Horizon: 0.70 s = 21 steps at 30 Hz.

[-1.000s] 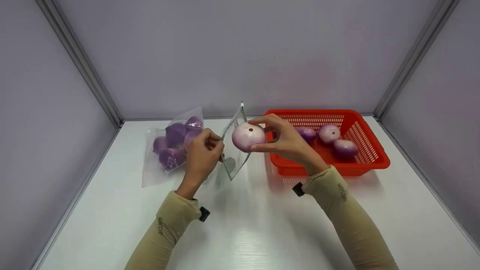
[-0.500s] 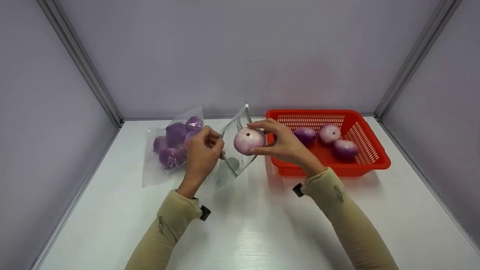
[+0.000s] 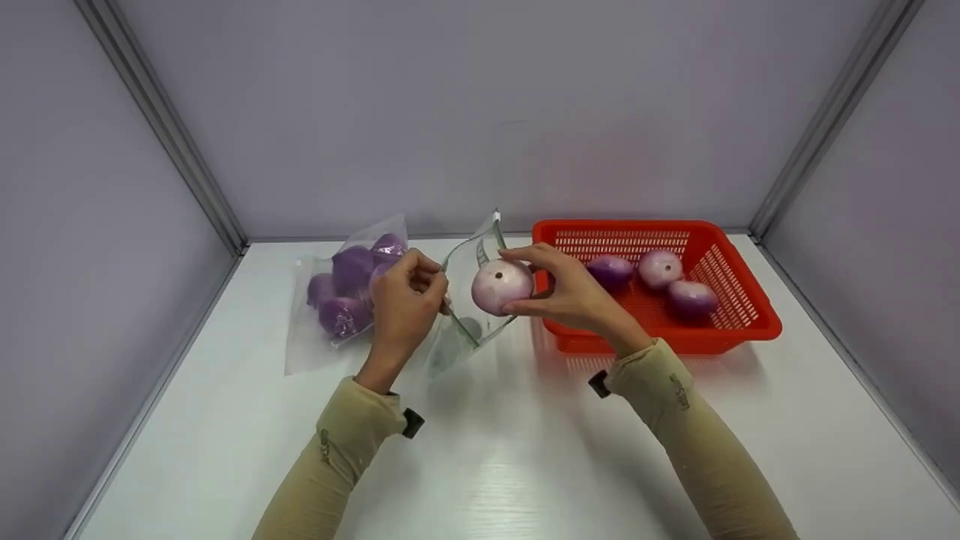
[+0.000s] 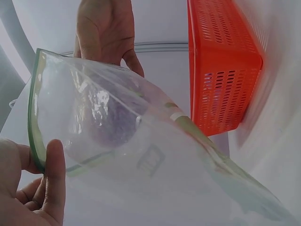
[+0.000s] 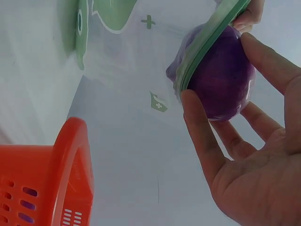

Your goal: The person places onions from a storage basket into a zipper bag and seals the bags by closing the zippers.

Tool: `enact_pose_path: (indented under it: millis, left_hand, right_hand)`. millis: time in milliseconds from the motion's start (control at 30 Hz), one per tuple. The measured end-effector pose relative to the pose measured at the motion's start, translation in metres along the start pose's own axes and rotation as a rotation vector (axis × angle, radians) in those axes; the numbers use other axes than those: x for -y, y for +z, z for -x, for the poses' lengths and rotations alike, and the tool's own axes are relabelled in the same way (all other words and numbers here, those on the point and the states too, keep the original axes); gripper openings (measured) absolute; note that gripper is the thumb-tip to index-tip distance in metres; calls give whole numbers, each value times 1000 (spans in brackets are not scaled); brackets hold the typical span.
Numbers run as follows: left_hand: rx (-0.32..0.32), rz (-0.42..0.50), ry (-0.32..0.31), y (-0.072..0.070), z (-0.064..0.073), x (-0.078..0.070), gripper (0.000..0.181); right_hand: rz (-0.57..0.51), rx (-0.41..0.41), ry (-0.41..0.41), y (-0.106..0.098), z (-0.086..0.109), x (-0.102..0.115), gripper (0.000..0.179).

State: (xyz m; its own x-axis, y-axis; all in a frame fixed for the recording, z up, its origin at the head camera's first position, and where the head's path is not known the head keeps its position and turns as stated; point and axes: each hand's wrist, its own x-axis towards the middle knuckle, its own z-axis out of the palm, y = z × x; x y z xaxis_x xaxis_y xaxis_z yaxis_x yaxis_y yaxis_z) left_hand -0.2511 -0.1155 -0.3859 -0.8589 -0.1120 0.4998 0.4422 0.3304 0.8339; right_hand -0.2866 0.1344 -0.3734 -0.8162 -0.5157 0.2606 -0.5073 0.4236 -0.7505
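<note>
My left hand (image 3: 405,300) pinches the green-edged rim of a clear zip bag (image 4: 174,174) between thumb and fingers. The bag's mouth gapes toward the right. My right hand (image 3: 574,292) grips a purple onion (image 3: 501,287) between thumb and fingers, right at that mouth. In the right wrist view the onion (image 5: 223,80) is partly behind the bag's green edge, its pointed end inside. Through the film in the left wrist view the onion (image 4: 110,117) looks blurred by glare.
A red perforated basket (image 3: 765,330) stands at the right with several onions, such as a pale one (image 3: 660,268). Left of the hands lies a filled clear bag (image 3: 300,352) with several purple onions. Walls enclose the white table (image 3: 480,465) at the back and sides.
The bag's mouth has shifted rightward around the onion, and my right hand with the onion has dropped slightly. My left hand keeps its pinch on the rim, nearly in place.
</note>
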Motion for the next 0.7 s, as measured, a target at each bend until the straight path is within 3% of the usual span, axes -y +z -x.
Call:
enact_pose_path:
  millis: [467, 700]
  left_hand:
    - [-23, -11, -20, 0, 1, 1, 5]
    - [-8, 6, -45, 0, 0, 1, 5]
  right_hand:
    - [13, -7, 42, 0, 6, -3, 72]
    - [34, -4, 67, -13, 16, -23, 62]
